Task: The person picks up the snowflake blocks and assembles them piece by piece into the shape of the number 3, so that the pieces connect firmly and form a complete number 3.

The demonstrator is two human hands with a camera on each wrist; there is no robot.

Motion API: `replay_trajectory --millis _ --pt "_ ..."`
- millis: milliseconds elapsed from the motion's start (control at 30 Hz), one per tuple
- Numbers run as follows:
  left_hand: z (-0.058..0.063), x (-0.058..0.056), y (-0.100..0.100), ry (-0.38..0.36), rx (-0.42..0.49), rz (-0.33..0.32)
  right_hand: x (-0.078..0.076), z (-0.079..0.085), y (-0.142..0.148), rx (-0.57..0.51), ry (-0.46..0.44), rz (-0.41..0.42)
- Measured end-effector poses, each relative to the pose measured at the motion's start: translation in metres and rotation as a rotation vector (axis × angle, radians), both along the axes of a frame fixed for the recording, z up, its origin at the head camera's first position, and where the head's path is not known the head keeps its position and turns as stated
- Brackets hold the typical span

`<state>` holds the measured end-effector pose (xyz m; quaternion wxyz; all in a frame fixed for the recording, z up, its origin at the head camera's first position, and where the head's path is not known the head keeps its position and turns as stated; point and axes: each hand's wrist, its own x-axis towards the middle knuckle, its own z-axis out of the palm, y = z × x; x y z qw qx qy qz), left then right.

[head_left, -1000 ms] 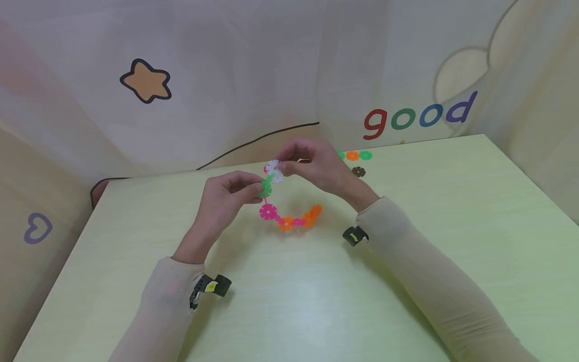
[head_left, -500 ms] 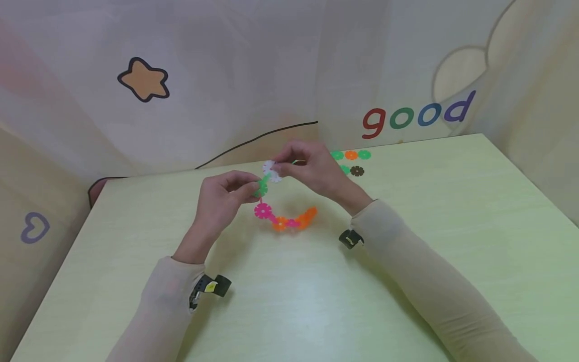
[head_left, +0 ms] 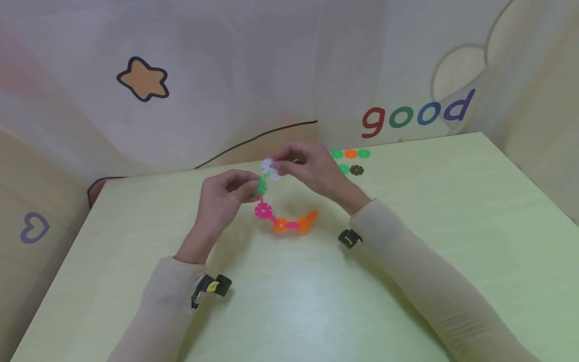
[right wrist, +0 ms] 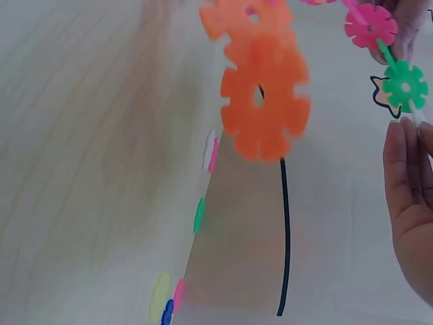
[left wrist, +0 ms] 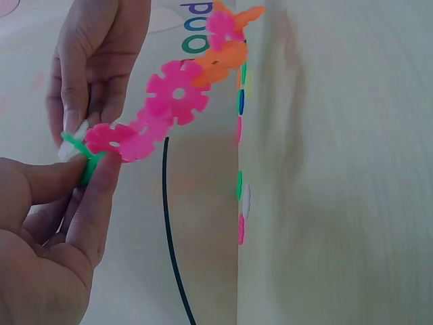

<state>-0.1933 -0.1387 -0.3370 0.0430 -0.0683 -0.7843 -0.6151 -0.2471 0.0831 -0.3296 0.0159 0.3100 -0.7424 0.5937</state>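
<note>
A chain of slotted flower-shaped discs, with pink discs [head_left: 263,210] and orange discs [head_left: 304,224], hangs in a curve above the table. My left hand [head_left: 221,201] pinches a green disc [right wrist: 406,87] at the chain's upper end between thumb and fingers. Close by, my right hand [head_left: 312,168] pinches a white disc [left wrist: 70,147] against the green one. Fingers hide most of this white disc, so how deep its slot sits on the green disc cannot be told. Swinging free, the chain's far end finishes in an orange disc [right wrist: 265,101].
Loose discs lie along the back of the pale table [head_left: 289,301], among them green [head_left: 364,154], orange [head_left: 350,154] and dark brown [head_left: 357,170]. A printed curtain [head_left: 253,60] rises behind the table's back edge.
Both hands shift slightly left in the head view and keep their pinches. The orange end of the chain swings a little. More loose discs show beside the right wrist.
</note>
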Motion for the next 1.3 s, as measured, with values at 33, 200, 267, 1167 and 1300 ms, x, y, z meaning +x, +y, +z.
replay_trajectory --millis 33,200,267,1167,1300 --pt "0.0 -0.001 0.001 0.002 0.017 -0.005 -0.001 0.0 0.001 0.007 -0.007 0.0" --pt "-0.001 0.0 0.001 0.009 0.035 -0.025 -0.003 -0.001 0.003 0.0 -0.016 0.029" --pt "-0.001 0.0 0.0 -0.007 0.026 -0.036 -0.003 -0.001 0.003 -0.014 -0.004 0.048" --pt "-0.002 0.001 -0.005 -0.007 -0.057 0.039 -0.003 0.002 -0.001 0.102 -0.058 0.075" --pt "-0.001 0.0 -0.005 -0.009 -0.055 0.041 -0.014 0.01 0.006 0.117 -0.091 0.061"
